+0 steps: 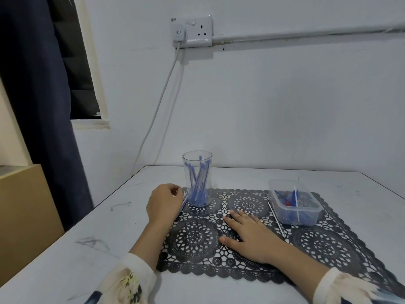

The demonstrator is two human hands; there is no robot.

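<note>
One cup (pixel 197 170), one tub (pixel 306 217), one stick (pixel 183 205) held

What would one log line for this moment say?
left hand: apparently pinching blue stick beside cup | right hand: flat on mat | box: untouched

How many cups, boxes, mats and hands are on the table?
Clear cup: 1
Clear plastic box: 1
Black lace mat: 1
Hands: 2, left hand holding a blue stick, and right hand
Total: 5

Left hand (pixel 165 202) curled, knuckles up, pinching blue stick (pixel 183 205); right hand (pixel 252 235) flat, palm down, fingers spread.
</note>
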